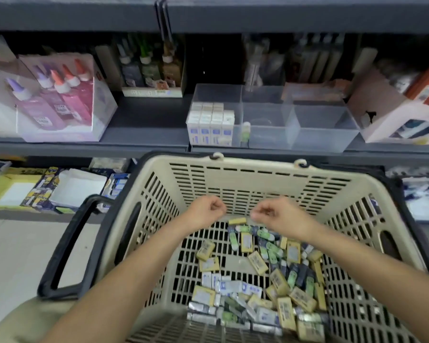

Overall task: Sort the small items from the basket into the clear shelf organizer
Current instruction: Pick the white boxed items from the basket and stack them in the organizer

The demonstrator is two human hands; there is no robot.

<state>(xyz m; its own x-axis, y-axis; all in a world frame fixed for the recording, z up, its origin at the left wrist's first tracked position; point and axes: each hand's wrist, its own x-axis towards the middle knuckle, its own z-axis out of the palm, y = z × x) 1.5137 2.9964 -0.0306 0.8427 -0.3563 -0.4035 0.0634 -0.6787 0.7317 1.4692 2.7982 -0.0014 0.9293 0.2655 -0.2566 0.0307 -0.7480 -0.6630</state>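
Organizer (325,129): on the shelf (144,115), centre to right of frame, just above the basket (258,167).
- Leftmost compartment: packed with white boxes (211,122), upright in rows.
- Next compartment to the right: one small green item (245,131) against the front wall; otherwise looks bare.
- Compartments further right: nothing seen in them, though the clear walls and blur make this uncertain.

Basket, lower centre: large pile of items (258,280) on its floor, mostly toward the lower right. Yellow, green, dark and white packs lie mixed and unsorted.

Left hand (207,210) and right hand (273,212): both mid-frame over the far end of the basket, near each other but apart. The fingers of both are curled in. Whether either holds an item: cannot tell, as nothing shows between the fingers.

Judgement: early stage. One kind appears largely shelved and a second barely begun. The bulk is unsorted in the basket, with several kinds to go and compartments apparently free for them.
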